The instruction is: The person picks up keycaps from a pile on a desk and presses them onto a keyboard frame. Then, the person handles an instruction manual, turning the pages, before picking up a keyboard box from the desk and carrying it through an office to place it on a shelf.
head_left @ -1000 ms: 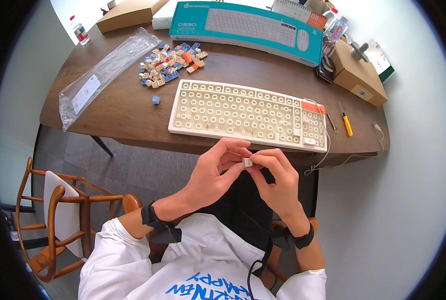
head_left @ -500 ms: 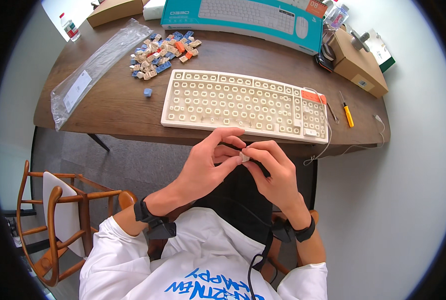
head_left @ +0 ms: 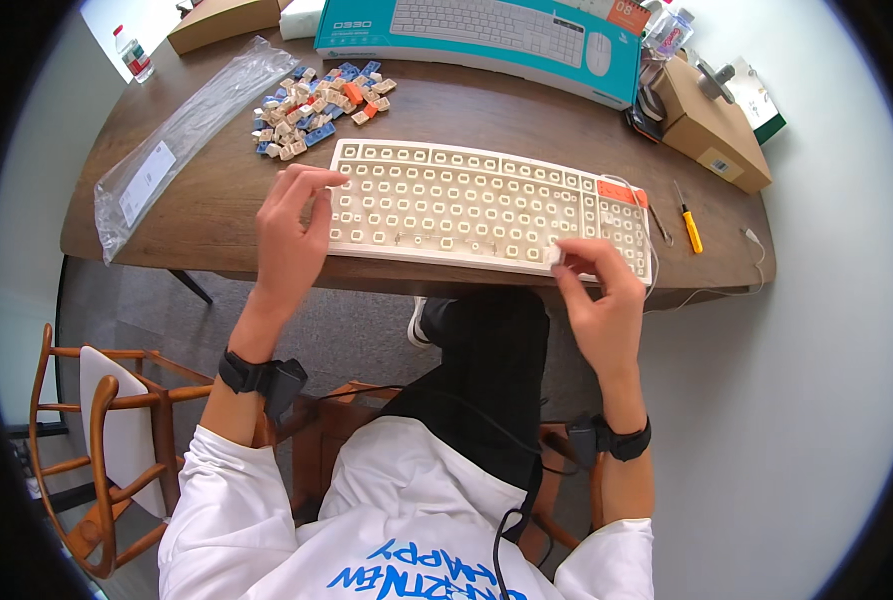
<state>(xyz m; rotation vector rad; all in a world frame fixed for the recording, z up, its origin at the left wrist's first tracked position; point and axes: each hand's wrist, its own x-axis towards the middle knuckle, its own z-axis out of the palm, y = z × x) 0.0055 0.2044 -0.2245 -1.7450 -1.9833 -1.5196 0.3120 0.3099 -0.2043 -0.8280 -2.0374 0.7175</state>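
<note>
the desk (head_left: 487,122) carries a mostly bare white keyboard (head_left: 437,212); the hands have just parted, the left hand (head_left: 293,228) loosely open at its left edge, the right hand (head_left: 603,303) pinching a pale keycap (head_left: 557,256), now brought to the near right part.

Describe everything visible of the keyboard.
The keyboard is long, cream and plastic-looking, with rows of bare key sockets and an orange block at its far right corner. It lies slightly angled near the front edge of the table. A pale cable crosses its right end. The left hand is over its left edge; the right hand holds a pale keycap at its near right; contact is unclear.
</note>
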